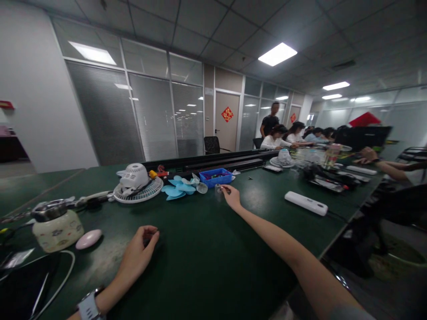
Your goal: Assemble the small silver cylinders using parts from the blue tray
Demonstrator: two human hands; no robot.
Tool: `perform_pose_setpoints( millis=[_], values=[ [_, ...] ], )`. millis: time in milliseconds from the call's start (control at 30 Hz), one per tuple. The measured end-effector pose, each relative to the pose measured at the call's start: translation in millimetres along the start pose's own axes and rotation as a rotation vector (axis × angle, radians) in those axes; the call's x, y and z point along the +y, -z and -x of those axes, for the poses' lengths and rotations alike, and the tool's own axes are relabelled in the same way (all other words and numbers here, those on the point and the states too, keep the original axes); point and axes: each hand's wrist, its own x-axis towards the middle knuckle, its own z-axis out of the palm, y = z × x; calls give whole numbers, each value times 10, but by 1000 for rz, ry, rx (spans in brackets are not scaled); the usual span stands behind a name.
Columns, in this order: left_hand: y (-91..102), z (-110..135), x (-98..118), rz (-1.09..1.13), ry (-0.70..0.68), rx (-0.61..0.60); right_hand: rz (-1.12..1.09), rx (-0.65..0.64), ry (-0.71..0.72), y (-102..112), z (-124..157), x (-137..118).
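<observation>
My left hand (142,249) rests on the dark green table (207,249), fingers curled into a pinch around something small and dark that I cannot make out. My right hand (230,194) is stretched far forward, fingers pinched on a small thin object with a red end, next to a small shiny piece just below the blue parts tray (215,177). Left of the tray lie light blue fan blades (177,188) and a white fan housing on its round grille (136,184).
A cream jar with a metal lid (56,224) and a pink oval object (88,238) sit at the near left, with a white cable. A white power strip (306,203) lies to the right. Several people work at the far right end; another person's arm (383,164) reaches in.
</observation>
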Motion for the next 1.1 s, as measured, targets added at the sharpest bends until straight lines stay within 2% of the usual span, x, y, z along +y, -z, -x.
perform_pose_setpoints(
  millis=[400, 600, 833, 933, 1100],
  values=[
    [1, 2, -43, -5, 7, -34, 5, -71, 40, 29, -3, 27],
    [-3, 17, -19, 14, 5, -10, 50, -147, 67, 34, 50, 49],
    [-26, 14, -51, 55, 11, -23, 180, -66, -3, 81, -48, 212],
    [-34, 13, -36, 52, 15, -11, 213, -74, -8, 110, -105, 253],
    [-32, 7, -27, 46, 27, -19, 416, -112, 82, 77, -147, 129]
  ],
)
